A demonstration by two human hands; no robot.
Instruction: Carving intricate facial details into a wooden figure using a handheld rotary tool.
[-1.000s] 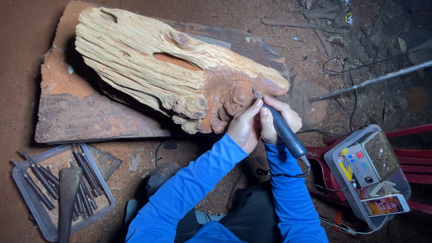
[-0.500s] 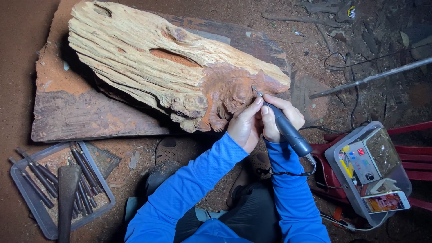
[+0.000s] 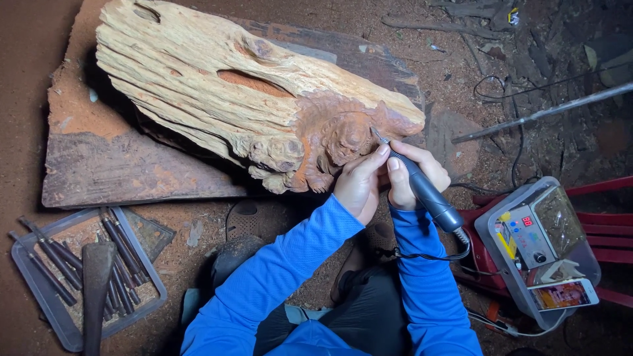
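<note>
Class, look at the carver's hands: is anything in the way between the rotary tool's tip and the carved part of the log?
Nothing visible. The right hand holds the rotary tool, its tip at the carved area of the log; the left hand steadies beside it.

Rough pale wood log (image 3: 217, 99) (matt); smooth dark plastic rotary tool (image 3: 425, 191).
</note>
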